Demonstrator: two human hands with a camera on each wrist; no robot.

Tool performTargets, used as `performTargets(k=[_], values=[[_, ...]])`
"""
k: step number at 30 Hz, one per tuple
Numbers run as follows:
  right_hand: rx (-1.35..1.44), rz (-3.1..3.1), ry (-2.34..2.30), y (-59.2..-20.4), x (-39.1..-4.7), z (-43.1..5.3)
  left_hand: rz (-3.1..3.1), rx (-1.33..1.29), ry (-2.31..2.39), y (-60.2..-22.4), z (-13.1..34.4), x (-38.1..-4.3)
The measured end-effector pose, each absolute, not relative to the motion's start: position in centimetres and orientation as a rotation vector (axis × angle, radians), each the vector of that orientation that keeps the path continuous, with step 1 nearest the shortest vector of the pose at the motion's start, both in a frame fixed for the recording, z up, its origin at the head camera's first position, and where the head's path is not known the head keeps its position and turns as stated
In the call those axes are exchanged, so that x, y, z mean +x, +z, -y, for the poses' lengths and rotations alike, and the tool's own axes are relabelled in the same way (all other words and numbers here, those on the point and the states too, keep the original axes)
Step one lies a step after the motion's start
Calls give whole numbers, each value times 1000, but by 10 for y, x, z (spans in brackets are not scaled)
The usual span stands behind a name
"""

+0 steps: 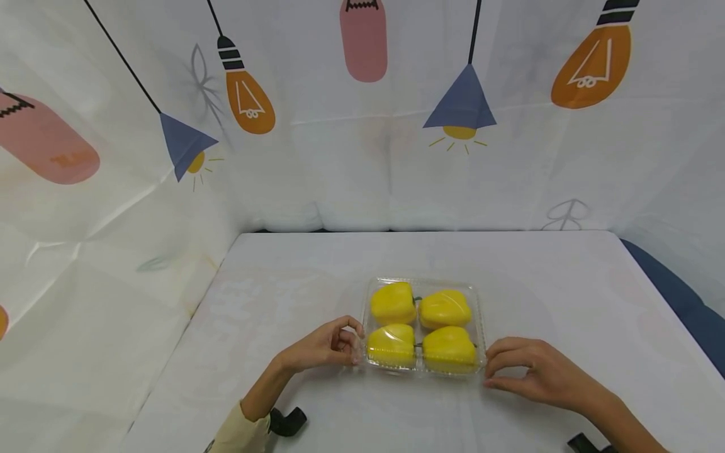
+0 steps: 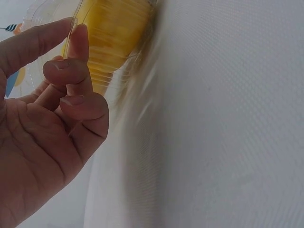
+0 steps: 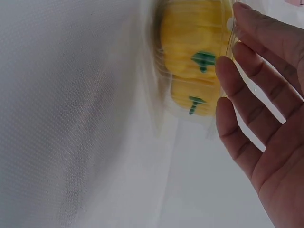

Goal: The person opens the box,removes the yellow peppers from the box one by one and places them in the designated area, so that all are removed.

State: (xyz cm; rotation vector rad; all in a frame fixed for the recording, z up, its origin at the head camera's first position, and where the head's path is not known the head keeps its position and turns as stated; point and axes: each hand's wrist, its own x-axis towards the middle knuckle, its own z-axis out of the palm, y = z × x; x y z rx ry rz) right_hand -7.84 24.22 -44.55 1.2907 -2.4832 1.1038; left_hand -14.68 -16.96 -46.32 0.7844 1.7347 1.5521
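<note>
A clear plastic clamshell box (image 1: pixel 480 318) lies on the table with its lid over several yellow bell peppers (image 1: pixel 393 303). My left hand (image 1: pixel 331 343) is at the box's left side; in the left wrist view its thumb and forefinger pinch the thin clear rim, while the other fingers curl in below. On the opposite side, my right hand (image 1: pixel 523 368) pinches the right rim near the front corner between thumb and forefinger, its remaining fingers loosely bent. Green stems (image 3: pixel 203 61) show through the plastic in the right wrist view.
The white-covered table (image 1: pixel 294 277) reaches back to a white curtain (image 1: pixel 334 170) printed with lamps and bulbs. Another curtain side hangs at the left. Dark blue fabric (image 1: pixel 674 289) lies past the right table edge. A black strap piece (image 1: pixel 287 421) is at the left wrist.
</note>
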Motion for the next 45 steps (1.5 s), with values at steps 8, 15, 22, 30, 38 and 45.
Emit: performTargets(k=[8, 15, 22, 30, 38, 45], values=[[1311, 2344, 1021, -448, -81, -240, -1742, 749, 1556, -463, 171, -145], [1298, 2421, 1307, -451, -84, -242, -1775, 728, 1531, -463, 169, -144], [1404, 2338, 1532, -447, -93, -245, -1762, 738, 1537, -463, 168, -143], [1374, 2372, 1505, -425, -98, -248, -1753, 785, 1527, -460, 169, -143], [1194, 2397, 1392, -399, -99, -252, -1776, 774, 1508, -458, 168, -142], [1076, 2325, 1336, -379, -105, -248, -1815, 763, 1479, -458, 168, -142]])
